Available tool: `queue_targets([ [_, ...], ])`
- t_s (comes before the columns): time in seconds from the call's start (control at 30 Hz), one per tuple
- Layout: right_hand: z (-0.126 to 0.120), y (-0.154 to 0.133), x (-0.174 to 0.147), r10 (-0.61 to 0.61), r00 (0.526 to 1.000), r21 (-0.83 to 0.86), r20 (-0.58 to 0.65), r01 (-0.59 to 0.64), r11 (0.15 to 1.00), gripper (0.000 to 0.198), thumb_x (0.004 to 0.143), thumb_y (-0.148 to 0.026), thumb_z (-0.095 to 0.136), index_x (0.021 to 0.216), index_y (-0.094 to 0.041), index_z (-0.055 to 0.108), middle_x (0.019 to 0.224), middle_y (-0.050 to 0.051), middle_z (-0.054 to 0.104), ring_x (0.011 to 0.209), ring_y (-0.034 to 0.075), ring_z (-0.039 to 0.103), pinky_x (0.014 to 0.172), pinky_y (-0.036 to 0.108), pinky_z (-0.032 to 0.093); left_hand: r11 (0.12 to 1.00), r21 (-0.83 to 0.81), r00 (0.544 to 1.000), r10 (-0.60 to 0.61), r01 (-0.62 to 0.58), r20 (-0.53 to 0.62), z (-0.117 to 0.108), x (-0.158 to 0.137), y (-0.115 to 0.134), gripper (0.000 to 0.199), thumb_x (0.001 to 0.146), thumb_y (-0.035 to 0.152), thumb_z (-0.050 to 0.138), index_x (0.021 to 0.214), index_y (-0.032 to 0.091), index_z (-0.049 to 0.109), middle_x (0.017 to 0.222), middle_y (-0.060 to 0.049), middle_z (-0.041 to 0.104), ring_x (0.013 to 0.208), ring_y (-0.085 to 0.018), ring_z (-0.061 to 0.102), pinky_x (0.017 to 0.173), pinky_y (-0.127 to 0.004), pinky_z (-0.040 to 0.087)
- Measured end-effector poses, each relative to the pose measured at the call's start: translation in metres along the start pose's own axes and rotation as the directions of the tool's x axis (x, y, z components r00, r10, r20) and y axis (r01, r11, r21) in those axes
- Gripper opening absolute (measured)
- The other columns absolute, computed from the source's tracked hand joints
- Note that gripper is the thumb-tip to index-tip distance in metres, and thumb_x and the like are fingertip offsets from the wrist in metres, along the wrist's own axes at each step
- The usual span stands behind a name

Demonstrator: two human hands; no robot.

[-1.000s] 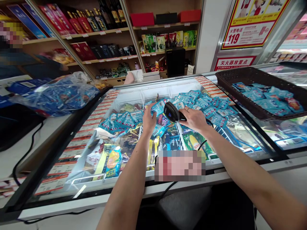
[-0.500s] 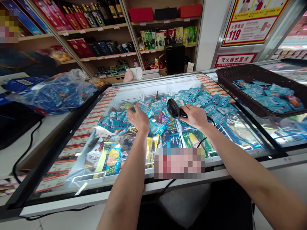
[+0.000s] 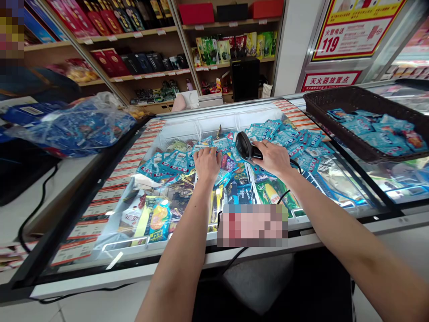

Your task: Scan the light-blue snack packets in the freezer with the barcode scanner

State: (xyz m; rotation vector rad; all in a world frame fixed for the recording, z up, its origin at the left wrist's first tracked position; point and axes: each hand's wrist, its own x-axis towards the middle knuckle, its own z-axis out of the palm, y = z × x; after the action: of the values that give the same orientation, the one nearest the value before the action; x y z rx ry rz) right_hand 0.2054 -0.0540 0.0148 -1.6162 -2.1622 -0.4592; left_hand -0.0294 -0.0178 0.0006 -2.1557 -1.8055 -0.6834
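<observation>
My right hand point(image 3: 273, 158) is closed around the handle of a black barcode scanner point(image 3: 244, 145), whose head points left over a glass-topped chest freezer. A black cable point(image 3: 284, 196) runs from it towards the freezer's front. To its left, my left hand point(image 3: 207, 164) is palm down among small blue snack packets, fingers extended and slightly apart, touching them. My palm hides what lies under it. One group of blue packets point(image 3: 167, 163) is left of this hand; a larger heap point(image 3: 295, 141) spreads behind and right of the scanner.
Under the freezer glass are colourful ice-cream wrappers point(image 3: 159, 219). A brown basket point(image 3: 355, 96) with more blue packets stands at the right. At the left is a clear plastic bag point(image 3: 97, 123) of blue packs, near a person's dark sleeve point(image 3: 36, 82). Stocked shelves point(image 3: 147, 74) line the back.
My left hand has shifted right, towards the scanner, turning from curled fingers to palm down on the packets. My right hand keeps the barcode scanner in nearly the same place.
</observation>
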Motion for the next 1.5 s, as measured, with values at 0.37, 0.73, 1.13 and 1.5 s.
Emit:
queue_targets([
  [0.37, 0.006, -0.003, 0.007, 0.107, 0.992, -0.004, -0.059, -0.108, 0.994, 0.045, 0.083, -0.049, 0.051, 0.118, -0.022, 0.055, 0.104, 0.009, 0.062, 0.083, 0.023, 0.056, 0.065, 0.031, 0.033, 0.986, 0.035, 0.985, -0.158, 0.161, -0.061, 0.001, 0.002, 0.005, 0.061, 0.081, 0.065, 0.033, 0.108, 0.017, 0.061, 0.108, -0.017, 0.059, 0.109, -0.037, 0.046, 0.093, -0.051, 0.029],
  [0.73, 0.005, -0.004, 0.006, 0.086, 0.996, -0.034, -0.010, -0.087, 0.996, 0.046, 0.084, -0.049, 0.050, 0.119, -0.020, 0.053, 0.105, 0.011, 0.062, 0.086, 0.024, 0.056, 0.066, 0.031, 0.033, 0.972, 0.061, 0.973, -0.230, 0.228, 0.026, 0.001, 0.011, 0.000, 0.041, 0.086, 0.043, 0.035, 0.109, 0.023, 0.063, 0.113, -0.015, 0.056, 0.110, -0.034, 0.044, 0.090, -0.048, 0.029],
  [1.13, 0.005, -0.003, 0.005, 0.065, 0.998, -0.029, -0.022, -0.065, 0.997, 0.044, 0.082, -0.048, 0.054, 0.117, -0.021, 0.054, 0.103, 0.009, 0.062, 0.086, 0.023, 0.056, 0.065, 0.031, 0.032, 0.983, 0.028, 0.983, -0.183, 0.183, -0.014, 0.011, 0.010, -0.003, 0.047, 0.083, 0.051, 0.041, 0.112, 0.018, 0.060, 0.116, -0.017, 0.057, 0.113, -0.037, 0.044, 0.092, -0.051, 0.030],
  [1.5, 0.005, -0.003, 0.003, 0.055, 0.998, -0.029, -0.018, -0.056, 0.998, 0.042, 0.083, -0.046, 0.052, 0.116, -0.020, 0.054, 0.104, 0.010, 0.061, 0.089, 0.023, 0.055, 0.066, 0.031, 0.033, 0.881, -0.341, 0.931, -0.363, 0.327, -0.045, 0.010, 0.014, -0.016, 0.045, 0.077, 0.027, 0.050, 0.120, 0.019, 0.039, 0.096, -0.008, 0.065, 0.085, -0.024, 0.062, 0.087, -0.041, 0.039],
])
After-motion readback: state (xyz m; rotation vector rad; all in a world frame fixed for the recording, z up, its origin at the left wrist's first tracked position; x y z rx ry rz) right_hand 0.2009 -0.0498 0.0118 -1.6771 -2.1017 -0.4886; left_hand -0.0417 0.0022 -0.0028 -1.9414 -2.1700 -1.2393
